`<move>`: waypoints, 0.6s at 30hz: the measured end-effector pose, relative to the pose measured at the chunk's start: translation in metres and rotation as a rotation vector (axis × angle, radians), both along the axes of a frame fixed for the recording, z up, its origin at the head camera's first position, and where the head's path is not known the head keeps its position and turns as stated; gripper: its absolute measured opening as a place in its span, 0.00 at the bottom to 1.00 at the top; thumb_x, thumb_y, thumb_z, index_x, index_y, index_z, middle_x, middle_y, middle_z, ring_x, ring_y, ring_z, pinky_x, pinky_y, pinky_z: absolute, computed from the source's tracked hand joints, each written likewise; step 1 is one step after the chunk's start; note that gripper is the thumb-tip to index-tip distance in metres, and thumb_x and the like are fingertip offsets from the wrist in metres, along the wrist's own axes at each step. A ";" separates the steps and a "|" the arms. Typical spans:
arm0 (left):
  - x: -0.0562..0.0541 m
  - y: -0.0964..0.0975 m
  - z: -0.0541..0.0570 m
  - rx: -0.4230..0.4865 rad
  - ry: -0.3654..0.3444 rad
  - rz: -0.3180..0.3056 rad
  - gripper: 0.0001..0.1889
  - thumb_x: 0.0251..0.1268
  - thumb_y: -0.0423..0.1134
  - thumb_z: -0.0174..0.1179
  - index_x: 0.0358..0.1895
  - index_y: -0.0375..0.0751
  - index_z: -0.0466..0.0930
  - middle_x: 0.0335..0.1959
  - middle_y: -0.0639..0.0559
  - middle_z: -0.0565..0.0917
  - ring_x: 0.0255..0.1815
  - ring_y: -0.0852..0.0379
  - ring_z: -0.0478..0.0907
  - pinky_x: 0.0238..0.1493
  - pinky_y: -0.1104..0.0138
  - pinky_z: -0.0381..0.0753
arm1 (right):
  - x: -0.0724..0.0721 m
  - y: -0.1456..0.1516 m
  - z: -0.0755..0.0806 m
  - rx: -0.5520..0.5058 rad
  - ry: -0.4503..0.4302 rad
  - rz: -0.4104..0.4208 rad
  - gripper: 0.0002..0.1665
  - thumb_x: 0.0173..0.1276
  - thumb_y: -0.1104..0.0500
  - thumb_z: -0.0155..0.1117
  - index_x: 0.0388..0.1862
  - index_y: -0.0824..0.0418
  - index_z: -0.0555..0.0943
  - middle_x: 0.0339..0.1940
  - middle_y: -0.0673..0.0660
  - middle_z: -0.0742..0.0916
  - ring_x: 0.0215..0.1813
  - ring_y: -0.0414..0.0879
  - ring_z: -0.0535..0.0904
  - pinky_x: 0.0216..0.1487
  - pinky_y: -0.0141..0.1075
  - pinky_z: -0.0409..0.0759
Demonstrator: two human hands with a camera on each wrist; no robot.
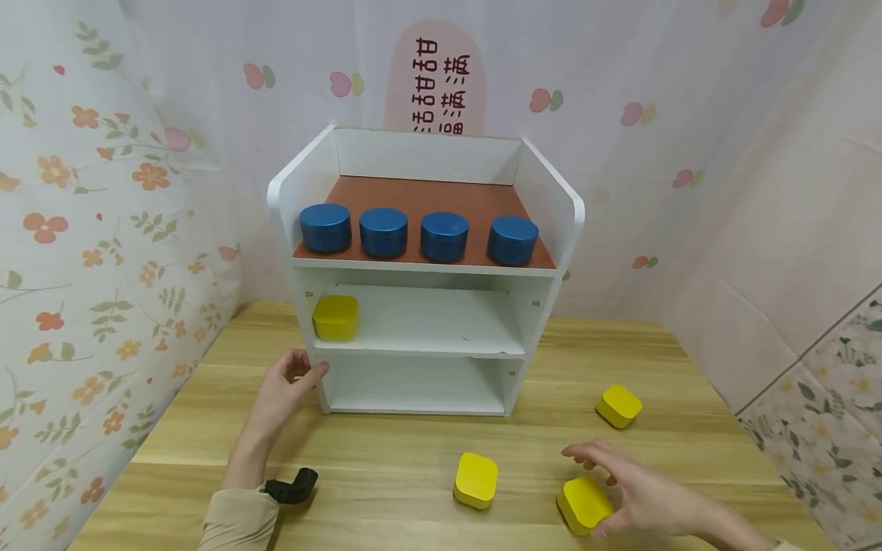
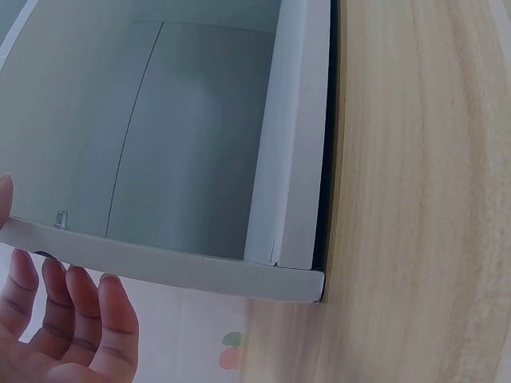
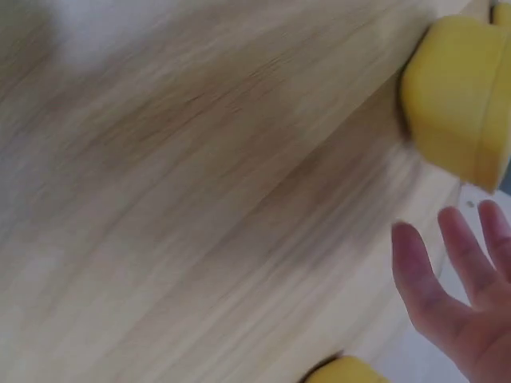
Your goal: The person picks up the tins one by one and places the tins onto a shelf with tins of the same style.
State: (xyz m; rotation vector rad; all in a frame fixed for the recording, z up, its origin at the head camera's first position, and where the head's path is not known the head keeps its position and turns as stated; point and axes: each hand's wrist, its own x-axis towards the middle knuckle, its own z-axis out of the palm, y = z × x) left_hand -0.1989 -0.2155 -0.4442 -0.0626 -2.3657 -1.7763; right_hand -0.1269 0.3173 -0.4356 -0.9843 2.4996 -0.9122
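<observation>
My left hand (image 1: 285, 390) holds the left side panel of a small white shelf unit (image 1: 413, 353), low down. In the left wrist view the thumb lies on the inner side of the panel (image 2: 160, 259) and the bent fingers (image 2: 118, 319) on the outer side. Over a yellow rounded-square box (image 1: 586, 503) at the front right is my right hand (image 1: 648, 490), fingers spread and loosely bent around it. The right wrist view shows these fingers (image 3: 415, 259) apart from a yellow box (image 3: 451, 92), with nothing gripped.
Two more yellow boxes lie on the wooden table, one at front centre (image 1: 476, 480) and one farther right (image 1: 619, 406). Another yellow box (image 1: 336, 318) sits at the left of the middle shelf. Several blue round tins (image 1: 383, 233) line the top shelf. Patterned curtains (image 1: 592, 153) surround the table.
</observation>
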 end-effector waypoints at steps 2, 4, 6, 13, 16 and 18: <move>-0.001 0.000 0.000 -0.006 0.001 -0.001 0.21 0.68 0.47 0.63 0.48 0.32 0.69 0.43 0.43 0.74 0.45 0.54 0.71 0.43 0.69 0.72 | 0.001 0.003 -0.002 -0.002 -0.064 -0.003 0.54 0.54 0.46 0.78 0.74 0.55 0.59 0.63 0.63 0.71 0.58 0.50 0.70 0.47 0.40 0.79; -0.001 -0.001 -0.001 -0.009 -0.002 -0.004 0.21 0.68 0.48 0.63 0.48 0.33 0.69 0.43 0.44 0.74 0.45 0.54 0.71 0.42 0.68 0.71 | 0.001 0.005 -0.004 0.000 -0.106 0.003 0.55 0.54 0.48 0.78 0.75 0.55 0.57 0.63 0.64 0.70 0.59 0.48 0.69 0.48 0.39 0.79; 0.000 -0.002 -0.003 -0.010 -0.004 -0.006 0.21 0.67 0.48 0.63 0.48 0.34 0.70 0.43 0.44 0.74 0.45 0.53 0.71 0.42 0.68 0.71 | 0.000 0.006 -0.006 0.008 -0.124 0.022 0.55 0.54 0.49 0.77 0.75 0.56 0.56 0.63 0.63 0.69 0.59 0.46 0.68 0.50 0.37 0.77; 0.000 -0.002 -0.004 -0.001 -0.006 -0.007 0.22 0.67 0.50 0.63 0.49 0.35 0.70 0.43 0.44 0.76 0.45 0.54 0.71 0.42 0.67 0.71 | -0.006 0.003 -0.014 0.043 -0.064 0.077 0.42 0.57 0.49 0.76 0.65 0.51 0.65 0.59 0.53 0.72 0.56 0.41 0.70 0.56 0.31 0.73; 0.000 -0.002 -0.003 0.006 -0.014 -0.012 0.21 0.68 0.49 0.63 0.49 0.35 0.70 0.43 0.45 0.76 0.45 0.54 0.72 0.43 0.67 0.71 | -0.010 0.001 -0.013 0.043 -0.033 0.069 0.37 0.54 0.52 0.77 0.59 0.48 0.67 0.56 0.49 0.73 0.53 0.40 0.71 0.53 0.32 0.74; 0.000 -0.001 -0.002 0.007 -0.014 -0.013 0.21 0.68 0.48 0.63 0.49 0.34 0.69 0.43 0.45 0.75 0.45 0.54 0.71 0.43 0.67 0.71 | -0.013 -0.001 -0.012 0.035 0.011 0.066 0.35 0.54 0.53 0.77 0.57 0.48 0.68 0.55 0.47 0.74 0.52 0.40 0.72 0.51 0.33 0.75</move>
